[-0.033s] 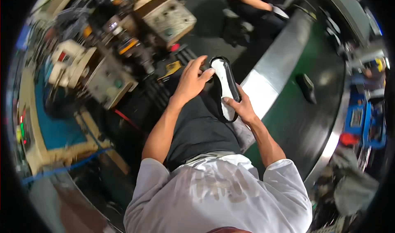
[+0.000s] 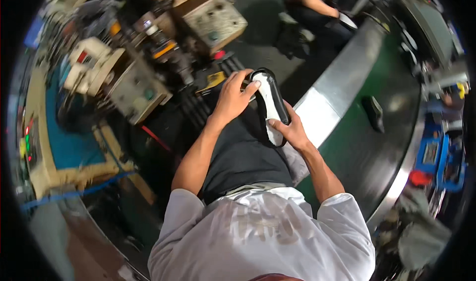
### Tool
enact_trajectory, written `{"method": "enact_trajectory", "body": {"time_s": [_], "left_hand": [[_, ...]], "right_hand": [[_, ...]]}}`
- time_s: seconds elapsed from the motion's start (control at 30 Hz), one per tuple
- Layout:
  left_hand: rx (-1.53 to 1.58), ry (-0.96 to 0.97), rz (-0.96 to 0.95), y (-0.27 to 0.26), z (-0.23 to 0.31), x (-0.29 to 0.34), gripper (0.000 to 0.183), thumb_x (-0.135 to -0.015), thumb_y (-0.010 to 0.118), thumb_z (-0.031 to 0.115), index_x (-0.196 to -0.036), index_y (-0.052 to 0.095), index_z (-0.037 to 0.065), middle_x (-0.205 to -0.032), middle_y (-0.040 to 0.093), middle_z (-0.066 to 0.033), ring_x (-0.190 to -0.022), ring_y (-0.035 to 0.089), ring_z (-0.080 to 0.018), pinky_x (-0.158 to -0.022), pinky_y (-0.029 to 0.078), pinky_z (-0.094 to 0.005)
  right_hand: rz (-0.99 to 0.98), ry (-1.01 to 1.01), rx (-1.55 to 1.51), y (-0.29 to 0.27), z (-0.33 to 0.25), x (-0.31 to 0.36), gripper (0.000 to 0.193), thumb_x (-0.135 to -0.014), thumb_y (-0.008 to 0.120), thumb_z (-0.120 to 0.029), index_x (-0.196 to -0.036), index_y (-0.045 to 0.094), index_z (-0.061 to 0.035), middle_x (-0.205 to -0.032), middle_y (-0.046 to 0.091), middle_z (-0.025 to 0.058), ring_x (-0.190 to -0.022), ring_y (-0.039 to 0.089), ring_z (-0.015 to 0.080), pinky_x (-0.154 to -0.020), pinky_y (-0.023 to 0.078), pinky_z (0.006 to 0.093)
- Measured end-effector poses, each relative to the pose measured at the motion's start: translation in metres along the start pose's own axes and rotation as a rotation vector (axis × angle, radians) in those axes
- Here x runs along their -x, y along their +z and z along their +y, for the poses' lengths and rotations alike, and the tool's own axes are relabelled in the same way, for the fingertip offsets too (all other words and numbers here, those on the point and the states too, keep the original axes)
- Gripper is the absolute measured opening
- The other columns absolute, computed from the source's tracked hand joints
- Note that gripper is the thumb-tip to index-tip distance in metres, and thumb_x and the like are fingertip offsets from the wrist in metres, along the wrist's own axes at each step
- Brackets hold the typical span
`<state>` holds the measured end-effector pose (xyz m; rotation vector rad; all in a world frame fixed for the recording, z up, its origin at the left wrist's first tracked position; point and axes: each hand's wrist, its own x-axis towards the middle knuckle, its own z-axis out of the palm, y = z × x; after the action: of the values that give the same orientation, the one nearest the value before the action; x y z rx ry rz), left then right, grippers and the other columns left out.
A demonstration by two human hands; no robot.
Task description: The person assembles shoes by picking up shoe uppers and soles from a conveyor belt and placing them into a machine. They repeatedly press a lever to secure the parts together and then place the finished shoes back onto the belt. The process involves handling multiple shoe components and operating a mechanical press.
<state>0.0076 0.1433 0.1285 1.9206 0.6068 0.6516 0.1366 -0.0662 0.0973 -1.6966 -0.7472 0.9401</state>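
Head view: both hands point(image 2: 233, 98) point(image 2: 292, 131) hold shoe sole point(image 2: 270, 102).

A green conveyor belt point(image 2: 367, 152) carries a black shoe part point(image 2: 373, 113), beige machines point(image 2: 134, 85) stand left.

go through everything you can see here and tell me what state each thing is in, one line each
shoe sole: held up off the lap, white face up, black rim.
left hand: gripping the sole's far end.
right hand: gripping the sole's near end.
conveyor belt: carrying one dark piece, lying flat; motion cannot be told.
machine: running or idle cannot be told.
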Motion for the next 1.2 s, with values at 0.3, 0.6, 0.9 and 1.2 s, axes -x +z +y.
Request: {"method": "enact_trajectory", "body": {"time_s": [0.3,0.6,0.9,1.2], "left_hand": [[0.186,0.181,0.092,-0.078,0.013,0.097,0.060,-0.093,0.068,0.004,-0.150,0.055,-0.005,-0.152,0.058,-0.0251,-0.142,0.057,-0.0392,-0.118,0.045,-0.0429],[-0.039,0.084,0.034,-0.025,0.025,0.121,0.105,-0.077,0.093,0.016,-0.165,0.036,-0.001,-0.167,0.043,-0.0243,-0.155,0.043,-0.0390,-0.128,0.035,-0.0476],[-0.043,0.253,-0.051,-0.020,0.021,0.097,0.072,-0.072,0.083,-0.002,-0.139,0.059,0.002,-0.145,0.062,-0.0191,-0.142,0.057,-0.0376,-0.121,0.044,-0.0480],[-0.053,0.267,-0.050,-0.018,0.022,0.094,0.059,-0.070,0.080,-0.003,-0.125,0.061,0.004,-0.129,0.066,-0.0141,-0.131,0.062,-0.0357,-0.115,0.047,-0.0475]], "right_hand": [[-0.201,-0.288,0.281,0.078,-0.025,-0.047,0.117,-0.083,0.084,-0.009,-0.174,0.011,-0.0117,-0.142,0.065,0.0293,-0.131,0.065,0.0457,-0.108,0.052,0.0489],[-0.243,-0.292,0.031,0.104,0.074,-0.054,0.105,-0.080,0.071,0.008,-0.170,0.019,-0.0074,-0.162,0.045,0.0305,-0.148,0.048,0.0476,-0.122,0.043,0.0482],[-0.103,-0.386,0.147,0.101,0.053,-0.038,0.104,-0.080,0.076,0.009,-0.169,0.024,-0.0050,-0.161,0.046,0.0278,-0.146,0.051,0.0444,-0.122,0.043,0.0440],[-0.075,-0.376,0.111,0.104,0.052,-0.032,0.101,-0.085,0.079,0.001,-0.169,0.024,-0.0050,-0.149,0.056,0.0253,-0.136,0.058,0.0435,-0.115,0.047,0.0445]]}}
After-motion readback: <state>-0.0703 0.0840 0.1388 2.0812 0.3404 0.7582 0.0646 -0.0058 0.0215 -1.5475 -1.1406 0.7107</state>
